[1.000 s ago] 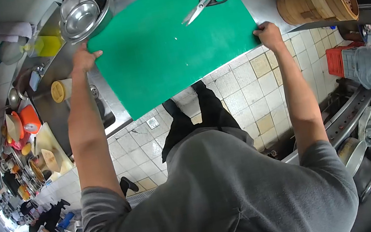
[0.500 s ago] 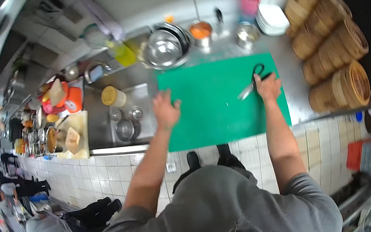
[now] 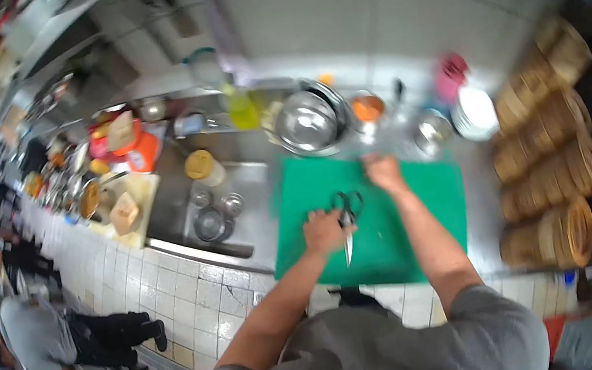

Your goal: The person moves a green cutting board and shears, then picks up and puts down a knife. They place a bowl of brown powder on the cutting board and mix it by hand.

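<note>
My left hand [image 3: 325,230] is closed around the middle of a pair of scissors [image 3: 348,203]. Their black handle loops point away from me and the silver blades toward me, over the green cutting board [image 3: 428,217]. Toward the board's back edge, my right hand [image 3: 384,171] has its fingers curled in. What they hold, if anything, is hidden. Just beyond that hand stands a metal container with orange contents [image 3: 368,107].
Left of the board is a sink [image 3: 243,174] holding small metal bowls and a yellow-lidded jar [image 3: 204,168]. Metal bowls [image 3: 305,121] stand behind the board. White plates [image 3: 474,114] and bamboo steamers [image 3: 550,235] line the right. Another person [image 3: 36,330] stands at far left.
The scissors have passed from my right hand to my left, moving leftward. My left hand has closed. My right hand has shifted to the board's back edge. The whole view has tilted.
</note>
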`<state>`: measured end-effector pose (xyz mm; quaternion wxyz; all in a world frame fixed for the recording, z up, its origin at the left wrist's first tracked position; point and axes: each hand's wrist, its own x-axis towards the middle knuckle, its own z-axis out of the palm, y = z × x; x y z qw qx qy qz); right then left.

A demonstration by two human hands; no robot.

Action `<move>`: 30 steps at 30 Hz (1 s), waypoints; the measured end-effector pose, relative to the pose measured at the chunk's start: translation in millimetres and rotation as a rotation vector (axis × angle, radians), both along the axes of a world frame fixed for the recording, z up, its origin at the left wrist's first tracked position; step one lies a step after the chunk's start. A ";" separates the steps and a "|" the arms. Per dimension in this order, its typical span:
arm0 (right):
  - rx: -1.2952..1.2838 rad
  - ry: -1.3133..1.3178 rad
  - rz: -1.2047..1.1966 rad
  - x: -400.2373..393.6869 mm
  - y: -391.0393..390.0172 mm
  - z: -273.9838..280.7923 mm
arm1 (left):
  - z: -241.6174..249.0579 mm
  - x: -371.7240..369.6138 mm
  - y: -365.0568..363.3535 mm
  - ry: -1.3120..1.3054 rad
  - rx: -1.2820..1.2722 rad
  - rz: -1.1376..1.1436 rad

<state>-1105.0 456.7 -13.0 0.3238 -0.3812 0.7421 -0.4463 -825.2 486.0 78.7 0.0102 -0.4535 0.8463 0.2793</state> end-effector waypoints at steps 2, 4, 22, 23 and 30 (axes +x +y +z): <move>-0.161 -0.283 -0.237 -56.0 -58.6 53.5 | -0.7 8.6 -11.4 -0.021 -0.055 0.057; -0.386 -0.938 -0.355 -170.9 -109.6 19.7 | -1.6 17.0 -12.0 -0.033 -0.074 0.091; -0.631 -1.582 -0.986 -334.0 -233.6 -21.5 | -18.0 91.8 13.1 0.055 -0.098 -0.164; -0.646 -1.553 -0.944 -339.0 -243.6 -16.2 | -11.2 95.4 6.9 0.127 -0.095 -0.096; -0.918 -1.305 -0.390 -251.1 -236.0 141.0 | 150.6 143.0 -117.6 0.647 -0.082 0.514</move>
